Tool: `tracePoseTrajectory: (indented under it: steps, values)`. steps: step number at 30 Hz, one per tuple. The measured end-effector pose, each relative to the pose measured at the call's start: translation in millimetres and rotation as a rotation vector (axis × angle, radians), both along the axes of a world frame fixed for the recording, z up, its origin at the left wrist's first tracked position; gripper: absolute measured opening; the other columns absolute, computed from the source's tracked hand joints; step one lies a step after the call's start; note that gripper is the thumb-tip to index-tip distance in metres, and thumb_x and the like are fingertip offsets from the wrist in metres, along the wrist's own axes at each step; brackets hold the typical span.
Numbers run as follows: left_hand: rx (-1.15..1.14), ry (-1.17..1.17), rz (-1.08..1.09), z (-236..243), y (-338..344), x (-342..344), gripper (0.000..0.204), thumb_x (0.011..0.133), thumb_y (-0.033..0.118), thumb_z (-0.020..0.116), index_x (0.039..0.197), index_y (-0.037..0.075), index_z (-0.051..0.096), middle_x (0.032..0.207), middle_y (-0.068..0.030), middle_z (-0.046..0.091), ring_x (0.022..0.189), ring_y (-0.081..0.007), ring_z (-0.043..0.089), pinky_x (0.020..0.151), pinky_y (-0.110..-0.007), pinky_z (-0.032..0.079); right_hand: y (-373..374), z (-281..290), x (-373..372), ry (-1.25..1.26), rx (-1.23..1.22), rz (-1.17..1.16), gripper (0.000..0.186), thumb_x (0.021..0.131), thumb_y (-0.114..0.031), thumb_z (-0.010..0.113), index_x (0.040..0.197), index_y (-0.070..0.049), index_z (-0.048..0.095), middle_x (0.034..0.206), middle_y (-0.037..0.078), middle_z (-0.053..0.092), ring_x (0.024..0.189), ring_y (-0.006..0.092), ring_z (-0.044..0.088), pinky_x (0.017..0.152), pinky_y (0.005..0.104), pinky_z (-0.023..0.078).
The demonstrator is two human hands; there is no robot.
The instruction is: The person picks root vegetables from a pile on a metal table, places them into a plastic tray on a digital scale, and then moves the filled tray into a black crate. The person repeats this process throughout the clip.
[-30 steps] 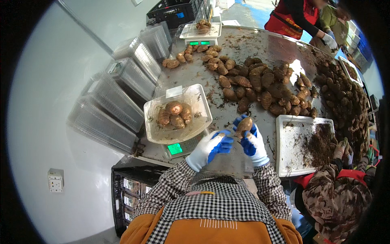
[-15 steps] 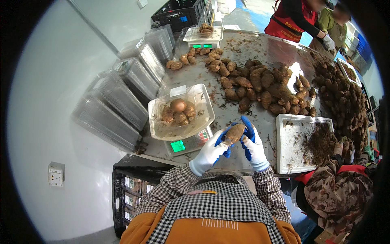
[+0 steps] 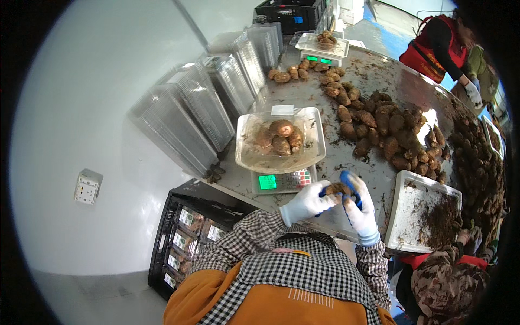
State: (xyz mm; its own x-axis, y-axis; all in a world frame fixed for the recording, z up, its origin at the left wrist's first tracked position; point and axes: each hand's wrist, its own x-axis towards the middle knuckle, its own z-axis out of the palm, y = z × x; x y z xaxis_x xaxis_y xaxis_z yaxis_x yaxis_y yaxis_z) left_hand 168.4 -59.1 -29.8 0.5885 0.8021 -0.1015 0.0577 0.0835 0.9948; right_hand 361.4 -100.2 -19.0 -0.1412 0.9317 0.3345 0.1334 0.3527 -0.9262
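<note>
My left hand [image 3: 310, 202], in a white glove with blue palm, grips a brown taro root [image 3: 338, 188] over the table's near edge. My right hand [image 3: 362, 210], gloved the same way, closes on the taro's other side, and the fingers partly cover it. Just beyond my left hand stands a digital scale [image 3: 295, 180] with a lit green display. On its white pan [image 3: 245, 157] rests a clear plastic tray [image 3: 306, 120] holding several taro roots [image 3: 281, 128].
A large pile of taro [image 3: 398, 124] spreads across the metal table [image 3: 355, 172]. At right lies a white tray with root debris [image 3: 403, 211]. Stacked clear containers [image 3: 189, 108] line the wall; a black crate of packed trays [image 3: 173, 238] stands at lower left. Co-workers [image 3: 449, 276] work at right.
My view has swung left, so the scene sits farther right. The taro has turned between my hands, and my fingers now cover more of it.
</note>
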Motion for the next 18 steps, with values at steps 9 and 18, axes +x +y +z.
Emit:
tracePoseTrajectory:
  steps: [9,18]
  values:
    - [-0.031,-0.010,0.030,-15,-15,3,0.026,0.096,0.023,0.063,0.110,0.002,0.060,0.090,-0.0010,0.063,0.081,-0.0093,0.056,0.073,-0.026,0.049,-10,-17,-20,0.105,-0.124,-0.101,0.029,0.098,-0.023,0.060,0.113,0.001,0.063,0.113,0.014,0.066,0.099,0.0221,0.064,0.086,0.0325,0.051]
    - [-0.062,-0.094,0.187,-4,-15,-7,0.027,0.095,0.016,0.056,0.114,-0.003,0.058,0.091,-0.0076,0.064,0.076,-0.0121,0.061,0.066,-0.027,0.053,8,-38,4,0.413,-0.523,-0.368,0.034,0.104,-0.024,0.050,0.084,0.000,0.062,0.073,0.002,0.065,0.064,0.0091,0.058,0.064,0.0236,0.050]
